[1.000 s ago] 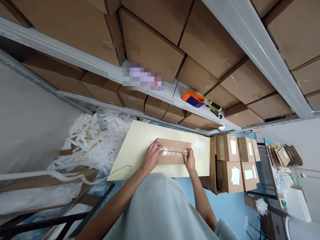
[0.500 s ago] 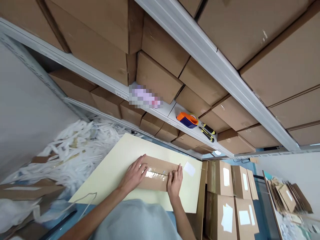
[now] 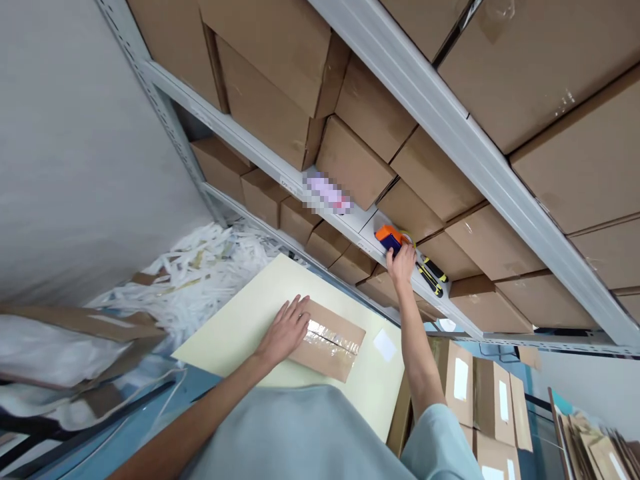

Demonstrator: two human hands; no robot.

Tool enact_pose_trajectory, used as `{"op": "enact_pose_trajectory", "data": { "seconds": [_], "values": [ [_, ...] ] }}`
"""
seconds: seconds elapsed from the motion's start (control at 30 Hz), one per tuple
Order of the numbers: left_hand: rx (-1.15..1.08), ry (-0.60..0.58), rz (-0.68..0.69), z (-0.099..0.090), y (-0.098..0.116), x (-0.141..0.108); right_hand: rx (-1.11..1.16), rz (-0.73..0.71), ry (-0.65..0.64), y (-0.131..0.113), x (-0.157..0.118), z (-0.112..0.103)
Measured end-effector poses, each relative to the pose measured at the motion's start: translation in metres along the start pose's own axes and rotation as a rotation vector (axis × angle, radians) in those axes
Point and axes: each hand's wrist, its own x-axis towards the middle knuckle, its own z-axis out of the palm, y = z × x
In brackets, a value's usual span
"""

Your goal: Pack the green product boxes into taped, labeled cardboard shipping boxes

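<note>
A flat cardboard box [image 3: 333, 343], with shiny clear tape along its top seam, lies on a pale yellow board [image 3: 235, 320]. My left hand [image 3: 287, 333] rests on the box's left end, fingers stretched out and holding nothing. Up on the shelf ledge sits an orange and dark blue tape dispenser [image 3: 389, 238]. My right hand [image 3: 401, 265] is at its right end, thumb on the near side and fingers over the far side, gripping it. Just right of that hand lie yellow and black cutters [image 3: 433, 275]. A small white paper [image 3: 385, 345] lies right of the box.
A metal shelf rail [image 3: 450, 100] crosses overhead, with several cardboard boxes [image 3: 435, 167] packed behind it. Shredded white paper [image 3: 200, 273] is heaped at the left. Labelled cartons [image 3: 457, 380] stand stacked at the right. A pixelated item [image 3: 327, 192] lies on the ledge.
My right hand has left the box's right end and moved up to the tape dispenser on the shelf. My left hand stays on the box. The view has shifted, and the box looks slightly turned.
</note>
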Motion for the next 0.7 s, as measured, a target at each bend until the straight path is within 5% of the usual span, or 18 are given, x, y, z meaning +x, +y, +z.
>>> {"op": "enact_pose_trajectory", "data": {
  "seconds": [0.2,0.4,0.57,0.7],
  "values": [
    [-0.090,-0.047,-0.088,-0.007,0.018,0.010,-0.097,-0.054,-0.182,0.010,0.019,-0.007],
    [-0.143,-0.092,-0.081,-0.020,0.038,0.027,-0.033,0.058,-0.214,-0.004,0.024,-0.027],
    [-0.349,-0.061,-0.110,-0.050,0.064,0.032,0.400,0.097,-0.147,-0.037,-0.063,-0.050],
    [-0.569,0.099,-0.314,-0.090,0.085,0.032,0.795,0.043,-0.515,-0.077,-0.169,-0.061]
  ]
}}
